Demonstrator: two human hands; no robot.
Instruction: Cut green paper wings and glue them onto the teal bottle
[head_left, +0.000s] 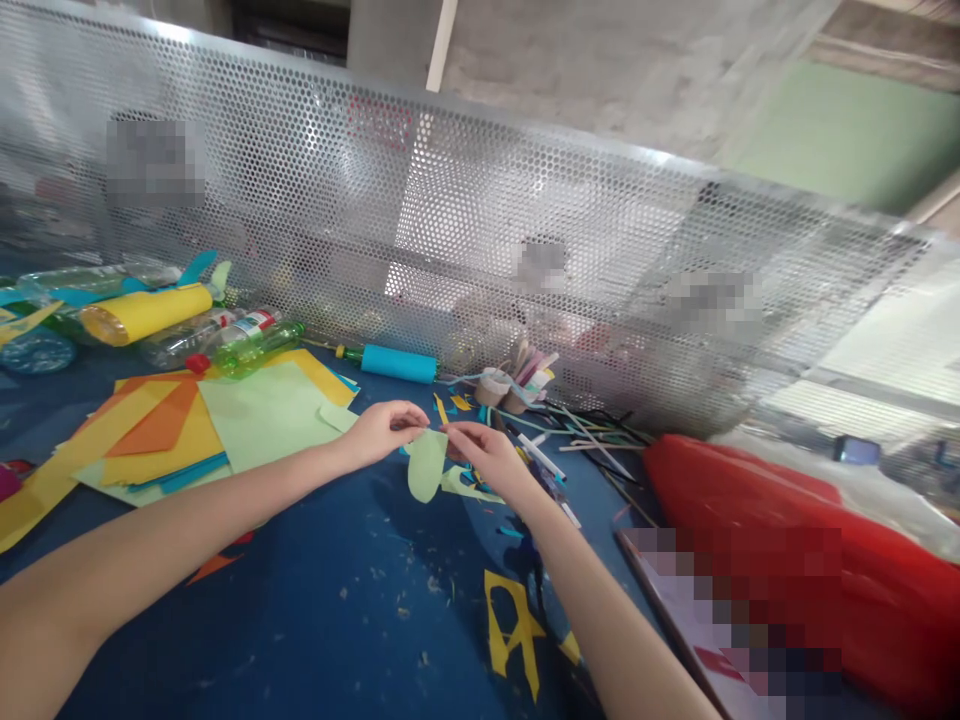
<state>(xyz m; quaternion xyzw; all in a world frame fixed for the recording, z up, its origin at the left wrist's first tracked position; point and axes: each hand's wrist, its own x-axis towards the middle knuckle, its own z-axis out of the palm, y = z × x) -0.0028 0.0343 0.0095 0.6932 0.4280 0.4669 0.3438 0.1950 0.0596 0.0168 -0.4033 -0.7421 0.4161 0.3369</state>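
Observation:
Between my two hands hangs a rounded light green paper cutout [427,467], held by its upper edge above the blue table. My left hand [384,430] pinches the top left of the cutout between thumb and fingers. My right hand [486,458] grips its top right side the same way. Just beyond and below my right hand lies a light green paper offcut [466,484]. Behind my left forearm, a stack of coloured sheets has a light green sheet [259,410] on top.
Plastic bottles, one wrapped in yellow paper [150,313], lie at the back left. A blue-wrapped bottle [397,364] rests by the perforated metal screen [465,220]. Cups of sticks [493,387] stand behind my hands. A yellow paper offcut [498,625] lies in front; a red bag [787,540] sits right.

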